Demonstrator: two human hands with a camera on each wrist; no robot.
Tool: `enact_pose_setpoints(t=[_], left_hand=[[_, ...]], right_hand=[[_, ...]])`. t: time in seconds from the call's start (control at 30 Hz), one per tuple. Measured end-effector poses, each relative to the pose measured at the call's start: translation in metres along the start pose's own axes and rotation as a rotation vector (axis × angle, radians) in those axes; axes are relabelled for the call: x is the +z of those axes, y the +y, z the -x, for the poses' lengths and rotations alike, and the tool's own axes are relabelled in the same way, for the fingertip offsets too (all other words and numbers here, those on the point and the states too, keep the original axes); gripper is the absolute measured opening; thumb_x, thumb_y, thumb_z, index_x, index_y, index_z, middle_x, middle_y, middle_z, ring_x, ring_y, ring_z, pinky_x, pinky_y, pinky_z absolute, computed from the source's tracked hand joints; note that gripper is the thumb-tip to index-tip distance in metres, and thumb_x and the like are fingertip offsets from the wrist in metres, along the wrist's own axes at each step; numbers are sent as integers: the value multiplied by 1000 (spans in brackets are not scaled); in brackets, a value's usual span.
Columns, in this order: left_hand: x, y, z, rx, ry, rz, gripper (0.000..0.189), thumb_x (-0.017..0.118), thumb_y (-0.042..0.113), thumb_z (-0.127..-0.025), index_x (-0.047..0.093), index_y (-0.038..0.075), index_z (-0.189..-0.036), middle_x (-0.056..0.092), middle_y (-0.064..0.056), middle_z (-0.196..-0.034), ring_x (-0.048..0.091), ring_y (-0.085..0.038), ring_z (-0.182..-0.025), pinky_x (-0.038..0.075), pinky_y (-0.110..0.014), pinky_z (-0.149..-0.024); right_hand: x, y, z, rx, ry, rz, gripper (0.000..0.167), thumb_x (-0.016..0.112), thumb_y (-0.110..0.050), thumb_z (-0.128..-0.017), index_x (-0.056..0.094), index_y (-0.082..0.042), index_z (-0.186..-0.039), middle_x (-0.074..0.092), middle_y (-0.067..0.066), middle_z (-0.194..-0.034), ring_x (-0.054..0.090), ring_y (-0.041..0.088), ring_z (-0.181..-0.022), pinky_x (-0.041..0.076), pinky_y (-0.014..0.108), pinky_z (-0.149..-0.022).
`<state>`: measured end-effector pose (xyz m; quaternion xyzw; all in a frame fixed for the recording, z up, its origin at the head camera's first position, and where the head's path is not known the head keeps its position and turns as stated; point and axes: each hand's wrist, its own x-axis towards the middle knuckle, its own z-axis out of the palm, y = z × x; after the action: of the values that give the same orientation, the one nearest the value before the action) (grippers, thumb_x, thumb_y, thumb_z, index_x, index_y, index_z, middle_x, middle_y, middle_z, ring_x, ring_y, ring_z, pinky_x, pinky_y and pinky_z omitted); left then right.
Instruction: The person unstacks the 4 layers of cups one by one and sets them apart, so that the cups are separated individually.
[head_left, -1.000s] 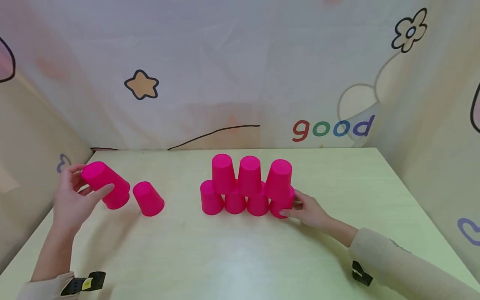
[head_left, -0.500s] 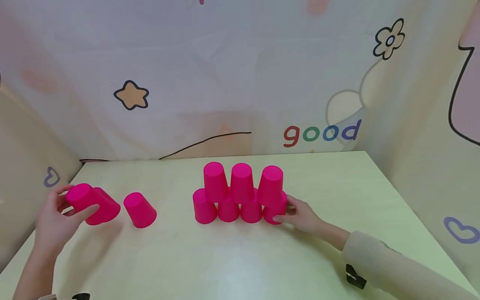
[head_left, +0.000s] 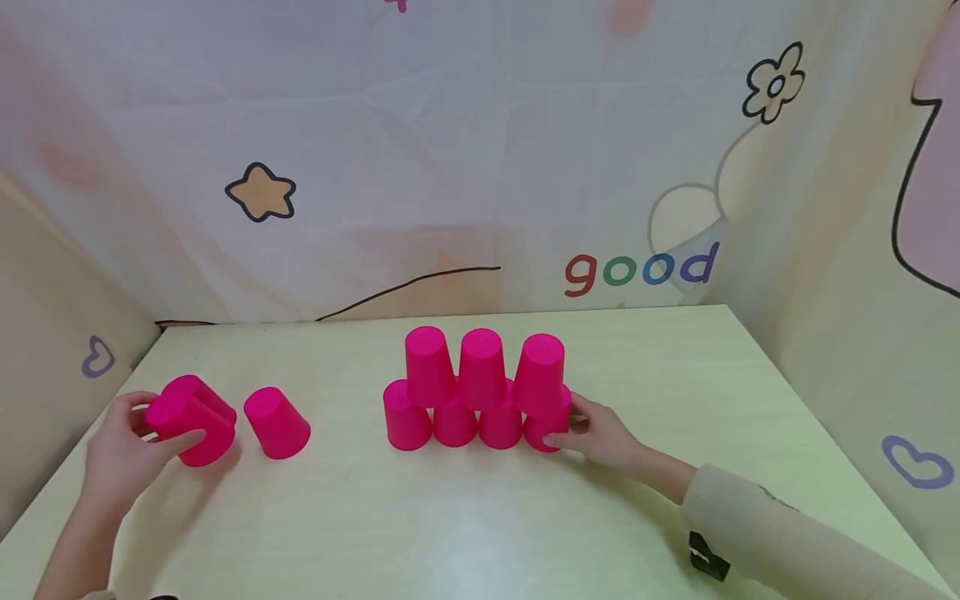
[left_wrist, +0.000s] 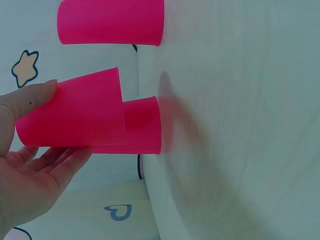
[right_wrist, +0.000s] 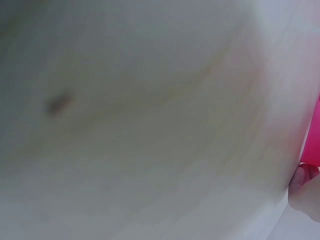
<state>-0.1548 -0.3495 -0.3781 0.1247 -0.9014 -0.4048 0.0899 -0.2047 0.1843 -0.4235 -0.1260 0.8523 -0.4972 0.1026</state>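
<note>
My left hand [head_left: 123,454] holds a pink plastic cup [left_wrist: 75,110] upside down between thumb and fingers, raised off the tabletop in the left wrist view. Just behind it a second inverted cup [left_wrist: 145,125] stands on the table and is partly covered by it. To their right stands another pink cup [head_left: 277,423]. In the middle, several inverted cups form a bottom row [head_left: 408,421], with 3 more on top [head_left: 482,371]. At the right end, my right hand [head_left: 600,433] grips the bottom cup [head_left: 547,429], thumb in front, fingers partly hidden behind.
The pale wooden table [head_left: 420,533] meets a printed cloth backdrop [head_left: 360,125] at its back edge, and cloth also rises along both sides. In the right wrist view, blurred pale cloth or sleeve [right_wrist: 140,140] fills most of the picture.
My left hand has lowered its cup and brought it in front of the cup standing behind. The head view has swung right and up. My right hand keeps its place at the stack.
</note>
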Motion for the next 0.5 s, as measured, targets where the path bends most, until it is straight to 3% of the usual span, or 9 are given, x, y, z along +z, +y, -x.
enact_pose_setpoints(t=[0.07,0.3,0.5], left_hand=[[2,-4,-2,-18,-23,-11,81,70,30,-79,20,-5,-133,36,-30,-121,42,-44,-100,52,-31,-57],[7,-9,-4,-39,-76,-106,83,73,26,-75,21,-10,-128,38,-30,-115,45,-42,-95,51,-36,-61],[10,-7,-5,-46,-121,-107,86,74,23,-74,18,-13,-128,35,-34,-118,41,-50,-100,52,-44,-66]], right_hand=[[0,1,0,-7,-1,-2,58,74,-23,-75,49,-10,-125,56,8,-114,54,26,-100,50,35,-76],[0,4,-2,-7,-3,-3,59,75,-24,-75,48,-10,-126,55,9,-115,54,26,-100,51,34,-77],[0,4,-2,-3,-8,0,60,75,-24,-75,48,-10,-127,55,9,-115,54,27,-100,50,35,-77]])
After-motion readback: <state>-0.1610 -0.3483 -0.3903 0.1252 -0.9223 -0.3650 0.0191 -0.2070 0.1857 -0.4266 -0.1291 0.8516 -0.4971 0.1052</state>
